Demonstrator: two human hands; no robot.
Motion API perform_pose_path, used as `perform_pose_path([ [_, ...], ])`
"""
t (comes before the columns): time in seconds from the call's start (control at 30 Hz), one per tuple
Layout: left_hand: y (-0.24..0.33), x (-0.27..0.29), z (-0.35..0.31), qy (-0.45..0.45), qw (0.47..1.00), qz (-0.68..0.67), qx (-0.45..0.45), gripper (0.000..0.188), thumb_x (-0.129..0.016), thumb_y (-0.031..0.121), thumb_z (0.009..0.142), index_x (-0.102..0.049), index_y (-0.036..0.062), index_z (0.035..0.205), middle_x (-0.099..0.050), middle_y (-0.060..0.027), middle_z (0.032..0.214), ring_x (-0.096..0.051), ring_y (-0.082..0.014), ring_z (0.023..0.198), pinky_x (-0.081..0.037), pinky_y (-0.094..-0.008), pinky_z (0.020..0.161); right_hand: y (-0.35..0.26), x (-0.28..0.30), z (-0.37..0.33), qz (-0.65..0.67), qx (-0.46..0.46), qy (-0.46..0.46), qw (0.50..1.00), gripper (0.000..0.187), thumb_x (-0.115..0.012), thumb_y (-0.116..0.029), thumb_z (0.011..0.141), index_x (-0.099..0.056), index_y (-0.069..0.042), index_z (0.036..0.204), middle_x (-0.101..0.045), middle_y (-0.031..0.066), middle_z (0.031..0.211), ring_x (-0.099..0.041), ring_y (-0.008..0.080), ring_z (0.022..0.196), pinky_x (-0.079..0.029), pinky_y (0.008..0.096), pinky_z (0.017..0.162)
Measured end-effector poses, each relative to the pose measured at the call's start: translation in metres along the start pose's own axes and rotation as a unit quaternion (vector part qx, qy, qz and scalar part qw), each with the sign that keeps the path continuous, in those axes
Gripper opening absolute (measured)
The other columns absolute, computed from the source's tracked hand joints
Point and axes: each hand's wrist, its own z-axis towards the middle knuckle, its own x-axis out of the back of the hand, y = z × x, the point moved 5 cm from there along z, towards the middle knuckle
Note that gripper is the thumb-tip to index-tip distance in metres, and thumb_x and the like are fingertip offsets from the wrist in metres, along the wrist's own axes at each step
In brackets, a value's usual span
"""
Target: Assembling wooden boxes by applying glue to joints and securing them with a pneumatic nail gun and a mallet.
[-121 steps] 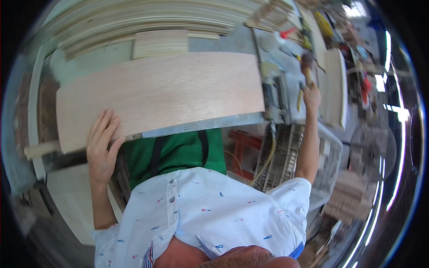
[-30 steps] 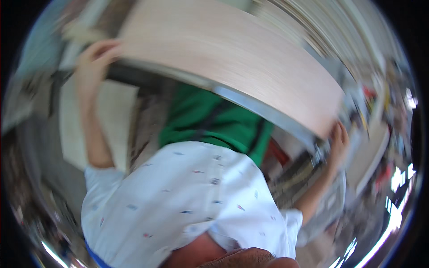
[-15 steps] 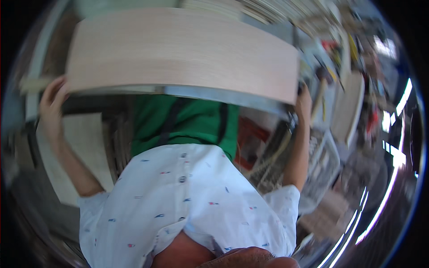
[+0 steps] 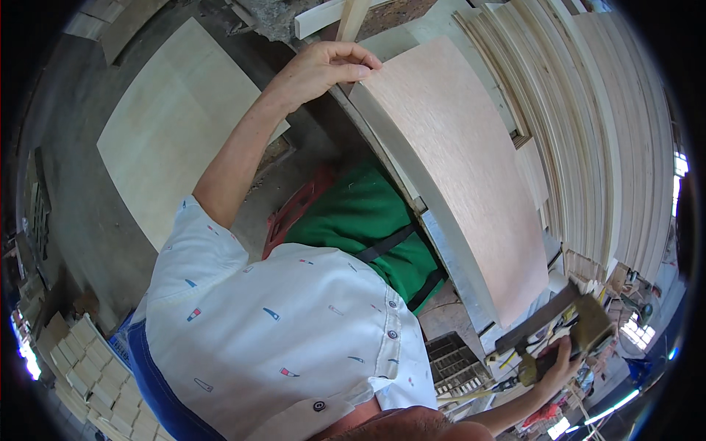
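Note:
A pale wooden panel (image 4: 463, 162) lies slanted across the workbench in front of me, with a narrow board along its near edge. My left hand (image 4: 323, 70) pinches its far left corner between thumb and fingers. At the lower right, beyond the panel's other end, my right hand (image 4: 555, 364) is wrapped round the handle of a nail gun (image 4: 592, 323) with a brass-coloured body and a long dark magazine. The nail gun is apart from the panel, and its nose is hard to make out.
Long wooden strips (image 4: 588, 140) are stacked beyond the panel. A light plywood sheet (image 4: 184, 125) is at the left. Below the bench stands a dark slatted crate (image 4: 452, 360). Several wood blocks (image 4: 92, 367) are piled at the lower left. Tools clutter the right side.
My right hand has left the panel's right end and now holds the nail gun. My left hand stays at the panel's left end. The view has turned, so the panel now slants down to the right.

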Motion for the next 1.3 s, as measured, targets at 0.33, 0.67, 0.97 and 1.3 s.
perform_pose_path([
  [0.33,-0.006,-0.003,0.003,-0.021,0.996,-0.086,-0.009,0.023,-0.063,0.019,0.087,-0.067,0.0063,0.106,-0.065,0.0003,0.1,-0.057,-0.0077,0.096,-0.042,-0.0243,0.089,-0.191,-0.239,-0.032,-0.008,0.142,-0.364,0.92,0.029,-0.066,-0.018,0.083,-0.055,0.003,0.099,-0.059,0.0057,0.07,-0.056,0.0113,0.058,-0.044,0.0251,0.052],
  [0.67,-0.013,-0.006,0.004,0.003,0.995,-0.101,0.023,0.022,-0.064,0.014,0.087,-0.068,0.0044,0.106,-0.068,-0.0013,0.099,-0.062,-0.0098,0.093,-0.047,-0.0238,0.086,-0.224,-0.315,-0.062,-0.029,0.143,-0.47,0.87,0.027,-0.066,-0.019,0.085,-0.054,0.002,0.097,-0.057,0.0024,0.072,-0.053,0.0085,0.056,-0.042,0.0237,0.051],
  [0.97,-0.011,-0.005,0.003,0.027,0.995,-0.095,-0.018,0.018,-0.065,0.019,0.086,-0.071,0.0106,0.101,-0.069,-0.001,0.091,-0.061,-0.0084,0.088,-0.047,-0.0251,0.08,-0.221,-0.315,-0.061,-0.038,0.139,-0.465,0.874,0.028,-0.065,-0.019,0.085,-0.055,0.003,0.099,-0.057,0.0023,0.073,-0.053,0.0086,0.056,-0.041,0.0238,0.05],
  [1.3,-0.011,-0.005,0.003,0.018,0.997,-0.07,-0.008,0.021,-0.064,0.014,0.087,-0.069,0.0046,0.105,-0.068,0.0004,0.095,-0.06,-0.0076,0.09,-0.046,-0.0225,0.084,-0.222,-0.316,-0.06,-0.028,0.163,-0.466,0.869,0.027,-0.063,-0.02,0.086,-0.054,0.003,0.098,-0.057,0.0033,0.072,-0.053,0.009,0.055,-0.041,0.025,0.049],
])
